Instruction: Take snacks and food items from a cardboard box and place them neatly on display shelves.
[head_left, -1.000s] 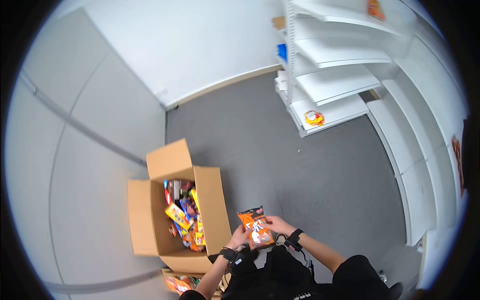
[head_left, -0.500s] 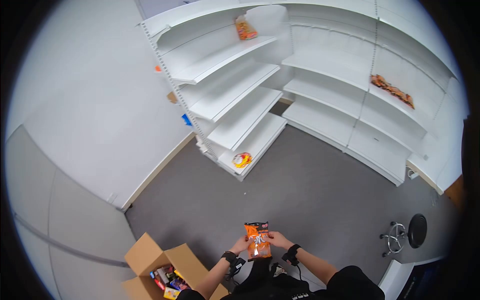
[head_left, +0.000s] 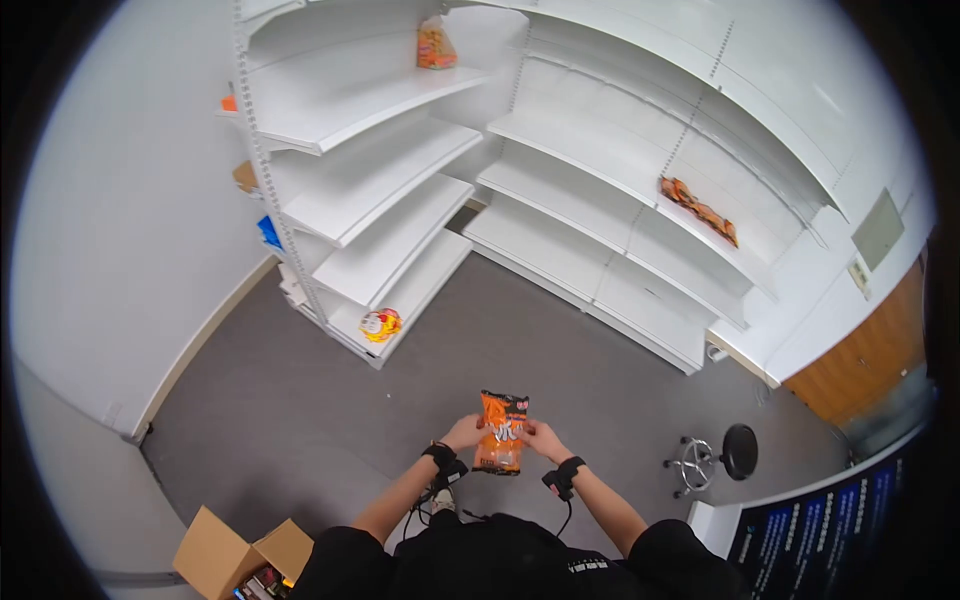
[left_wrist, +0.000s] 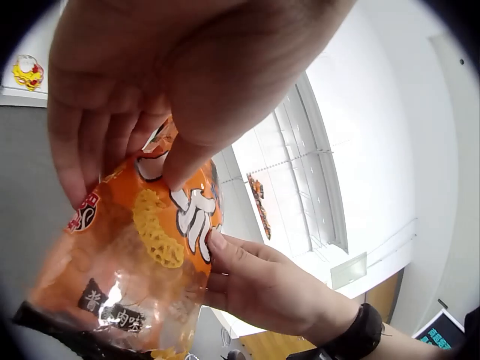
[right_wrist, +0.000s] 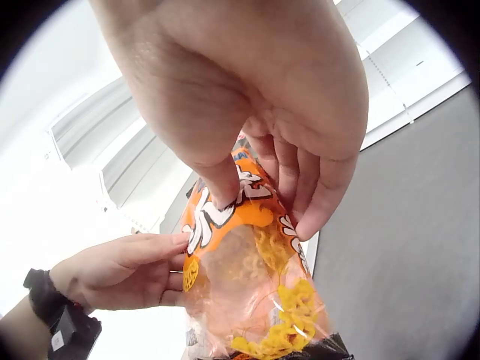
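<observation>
An orange snack bag (head_left: 499,450) with dark ends is held upright before the body in the head view. My left hand (head_left: 466,433) grips its left edge and my right hand (head_left: 543,440) its right edge. In the left wrist view the left thumb lies on the front of the bag (left_wrist: 161,247), fingers behind it. The right wrist view has the right hand (right_wrist: 247,97) pinching the bag (right_wrist: 247,277) the same way, with curly yellow snacks printed or visible on its front.
White shelves (head_left: 560,216) curve ahead, bearing a snack bag (head_left: 436,46), brown packets (head_left: 698,211) and a yellow-red package (head_left: 380,324) on the lowest left shelf. An open carton (head_left: 215,552) stands lower left, a round stool (head_left: 739,452) at right, a screen (head_left: 820,530) lower right.
The view has swung right from the carton toward the shelves. Both hands still hold the orange bag, which now sits farther from the carton.
</observation>
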